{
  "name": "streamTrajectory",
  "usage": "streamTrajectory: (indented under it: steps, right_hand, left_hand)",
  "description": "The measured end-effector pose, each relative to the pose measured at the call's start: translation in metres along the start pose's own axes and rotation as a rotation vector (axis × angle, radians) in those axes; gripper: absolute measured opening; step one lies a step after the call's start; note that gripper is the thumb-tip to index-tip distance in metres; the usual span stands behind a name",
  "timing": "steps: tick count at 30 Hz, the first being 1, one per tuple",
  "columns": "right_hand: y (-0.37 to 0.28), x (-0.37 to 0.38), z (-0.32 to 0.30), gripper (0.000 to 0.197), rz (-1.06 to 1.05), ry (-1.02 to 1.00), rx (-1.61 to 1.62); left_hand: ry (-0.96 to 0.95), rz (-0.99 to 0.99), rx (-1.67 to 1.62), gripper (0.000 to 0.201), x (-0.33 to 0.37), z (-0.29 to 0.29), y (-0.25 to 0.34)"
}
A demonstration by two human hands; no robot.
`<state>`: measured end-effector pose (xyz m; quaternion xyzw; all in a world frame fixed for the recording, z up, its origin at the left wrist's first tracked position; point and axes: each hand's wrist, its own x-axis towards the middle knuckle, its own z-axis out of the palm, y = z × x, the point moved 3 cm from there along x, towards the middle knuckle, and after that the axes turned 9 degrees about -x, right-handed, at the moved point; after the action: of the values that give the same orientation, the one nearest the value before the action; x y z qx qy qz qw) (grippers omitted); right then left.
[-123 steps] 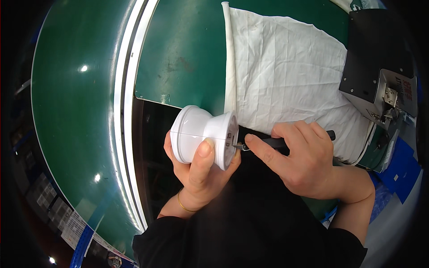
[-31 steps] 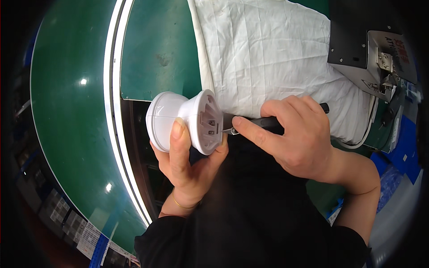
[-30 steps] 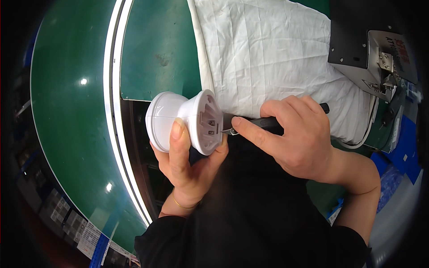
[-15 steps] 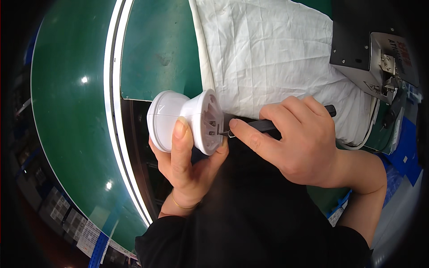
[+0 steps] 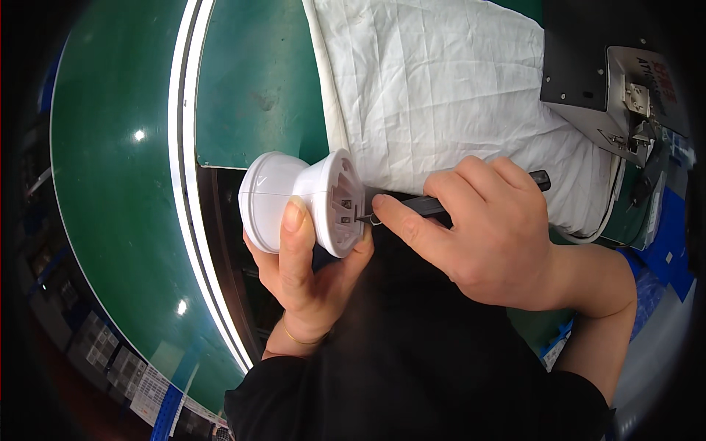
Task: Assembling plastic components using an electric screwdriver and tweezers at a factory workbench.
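Observation:
My left hand is closed around a white, waisted plastic housing shaped like a spool. The thumb presses on its waist, and the other fingers pass underneath. The housing's open end faces right and shows inner ribs with small dark slots. In my right hand is a slim black-handled utility knife, pinched between thumb and fingers. Its dark, pointed tip reaches the recessed end, next to the slots; whether it touches cannot be made out.
A white cloth covers the bench ahead. At the right stands a dark metal machine with a silver bracket. Left of the housing runs a bright strip light beside a green surface. Blue sheets lie far right.
The housing and both hands have shifted very slightly left in view. The knife tip stays at the housing's open end, and both grips are the same.

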<state>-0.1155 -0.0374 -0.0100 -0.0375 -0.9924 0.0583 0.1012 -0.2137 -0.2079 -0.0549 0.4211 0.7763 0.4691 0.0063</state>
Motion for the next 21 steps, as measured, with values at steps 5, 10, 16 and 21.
streamTrajectory:
  steps: [5,10,16,21]
  right_hand:
    - [0.002,0.000,0.001,0.041,-0.015,0.018,0.021]
    - [0.001,0.005,0.000,0.039,-0.015,-0.020,0.004]
    - [-0.001,0.001,0.001,0.039,-0.030,0.032,-0.020]
    - [-0.002,-0.001,0.008,0.040,-0.035,0.096,-0.079]
  left_hand:
    - [0.005,-0.031,-0.007,0.095,-0.001,0.001,0.001]
    - [-0.013,-0.033,-0.004,0.094,-0.001,0.001,-0.003]
    - [0.001,-0.020,-0.029,0.093,0.000,-0.001,0.001]
    - [0.004,-0.004,0.007,0.091,0.002,-0.002,0.001]
